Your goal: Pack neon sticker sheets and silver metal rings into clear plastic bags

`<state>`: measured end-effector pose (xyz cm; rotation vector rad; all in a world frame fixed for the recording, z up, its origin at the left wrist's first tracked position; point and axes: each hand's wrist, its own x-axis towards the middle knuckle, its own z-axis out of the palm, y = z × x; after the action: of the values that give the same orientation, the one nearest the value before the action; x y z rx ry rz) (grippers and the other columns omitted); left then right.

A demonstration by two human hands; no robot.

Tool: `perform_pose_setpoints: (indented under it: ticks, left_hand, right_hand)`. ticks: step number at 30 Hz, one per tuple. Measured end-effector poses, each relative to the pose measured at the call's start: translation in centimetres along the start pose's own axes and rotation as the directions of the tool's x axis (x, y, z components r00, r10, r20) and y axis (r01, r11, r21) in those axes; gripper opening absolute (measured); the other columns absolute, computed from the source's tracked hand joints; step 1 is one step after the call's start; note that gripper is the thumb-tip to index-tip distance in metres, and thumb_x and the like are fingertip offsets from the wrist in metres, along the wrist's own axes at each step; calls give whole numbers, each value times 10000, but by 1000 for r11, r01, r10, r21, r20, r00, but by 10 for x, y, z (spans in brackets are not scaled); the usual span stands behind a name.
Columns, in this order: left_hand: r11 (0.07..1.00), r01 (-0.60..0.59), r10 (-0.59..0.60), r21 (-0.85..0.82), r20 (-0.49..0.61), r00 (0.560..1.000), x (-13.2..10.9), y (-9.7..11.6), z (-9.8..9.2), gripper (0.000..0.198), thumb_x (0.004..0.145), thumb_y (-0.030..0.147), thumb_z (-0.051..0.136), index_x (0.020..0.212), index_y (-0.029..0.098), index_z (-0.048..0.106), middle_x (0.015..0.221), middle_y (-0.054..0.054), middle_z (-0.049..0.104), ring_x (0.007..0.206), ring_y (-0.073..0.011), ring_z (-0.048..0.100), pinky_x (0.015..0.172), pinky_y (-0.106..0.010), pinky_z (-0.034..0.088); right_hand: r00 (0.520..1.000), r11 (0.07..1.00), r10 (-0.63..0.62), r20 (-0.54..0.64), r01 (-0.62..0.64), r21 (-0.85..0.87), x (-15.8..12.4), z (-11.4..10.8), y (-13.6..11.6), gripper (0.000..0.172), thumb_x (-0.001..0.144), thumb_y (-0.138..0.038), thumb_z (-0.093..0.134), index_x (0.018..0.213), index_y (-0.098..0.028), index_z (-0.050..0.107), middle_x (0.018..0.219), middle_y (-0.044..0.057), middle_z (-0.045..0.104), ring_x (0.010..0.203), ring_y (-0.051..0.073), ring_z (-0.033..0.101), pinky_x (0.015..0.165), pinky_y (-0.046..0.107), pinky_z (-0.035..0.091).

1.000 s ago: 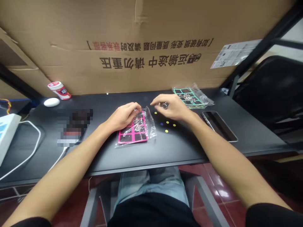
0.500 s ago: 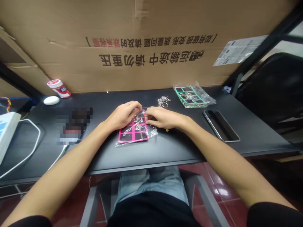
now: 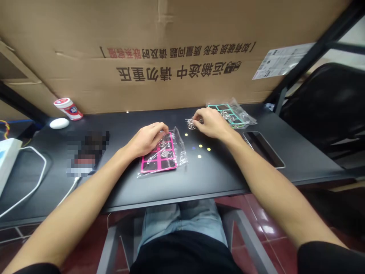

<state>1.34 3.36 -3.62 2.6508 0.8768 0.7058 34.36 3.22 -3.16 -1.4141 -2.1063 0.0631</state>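
Observation:
My left hand [image 3: 149, 139] is closed at the upper edge of a clear plastic bag [image 3: 180, 146], which lies flat on the black table. Inside the bag are a pink-framed card with dark squares [image 3: 159, 163] and some thin metal pieces. My right hand [image 3: 209, 121] reaches to a small pile of metal wire rings [image 3: 191, 124], thumb and fingertips pinched down at it. Its fingertips touch the pile; which piece they hold is too small to make out. Several small round dots, among them a yellow dot [image 3: 200, 146], are scattered between the bag and my right forearm.
Behind my right hand lie bagged teal-framed cards [image 3: 236, 118]. A phone [image 3: 264, 149] rests at the right. On the left are a red and white canister [image 3: 68, 109], a white oval object [image 3: 59, 123] and a white cable [image 3: 42, 179]. A cardboard box [image 3: 182, 91] stands along the back.
My right hand has left the opening of the bag and moved up and right to the pile of metal rings. The round dots are now uncovered. My left hand stays at the bag.

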Motion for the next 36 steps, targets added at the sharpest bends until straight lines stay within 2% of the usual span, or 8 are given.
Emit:
perform_pose_setpoints:
  ticks: [5,9,11,14,22,27,31,36]
  left_hand:
    - [1000,8,-8,-20,-7,1000,0,2,0,207,1168,304,480,1235,242,666,1196,-62,776,1074,-219,734,960,-378,557]
    - [999,-5,3,-51,-42,999,0,2,1,193,1170,302,485,1226,241,660,1174,-58,778,1058,-206,734,948,-363,562]
    - [999,-21,18,-48,-60,998,0,1,2,187,1171,298,486,1223,239,656,1162,-56,773,1038,-198,731,938,-354,561]
    - [998,-27,24,-50,-56,998,0,0,4,183,1171,293,485,1224,243,652,1148,-47,766,1018,-191,728,923,-345,562]
    - [998,-20,19,-53,-32,999,0,2,2,181,1158,266,495,1226,247,661,1173,-45,774,1042,-198,741,938,-338,553]
    - [999,-20,18,-51,-26,999,0,2,1,178,1168,285,487,1222,247,652,1164,-47,769,1052,-204,738,941,-341,552]
    - [999,-11,10,-32,-20,1000,0,2,1,178,1175,298,483,1219,244,647,1149,-45,762,1040,-200,725,943,-341,545]
    - [999,-15,14,-36,-11,1000,0,2,0,168,1178,295,487,1221,245,641,1160,-44,766,1038,-194,725,940,-345,546]
  right_hand:
    - [961,943,-272,-43,276,188,-7,4,-36,127,1039,-306,672,999,-256,782,1055,105,810,1034,320,712,1013,532,587]
    - [837,812,-533,121,467,350,-16,21,-68,226,1097,-300,611,1165,-249,820,1243,121,818,1196,307,733,1090,501,596]
    - [788,793,-586,189,509,336,-18,32,-74,273,1118,-292,587,1271,-222,803,1370,156,779,1312,324,693,1147,524,565]
    - [768,806,-587,255,529,264,-16,41,-75,286,1132,-294,574,1296,-186,783,1395,198,741,1314,351,658,1129,566,547]
    - [817,882,-454,355,470,47,-14,28,-74,229,1102,-195,544,1181,-136,750,1205,186,723,1006,277,676,878,385,549]
    - [821,871,-447,354,490,-37,-11,24,-71,256,1041,-133,568,1174,-127,786,1063,155,768,922,270,687,831,375,520]
    - [899,915,-396,188,403,5,-6,20,-51,270,1000,-120,587,1120,-151,827,1054,136,822,987,283,741,906,395,556]
    - [984,984,-175,-38,174,-36,1,7,-9,267,970,-129,607,1075,-185,846,1074,134,838,1024,329,740,982,493,580]
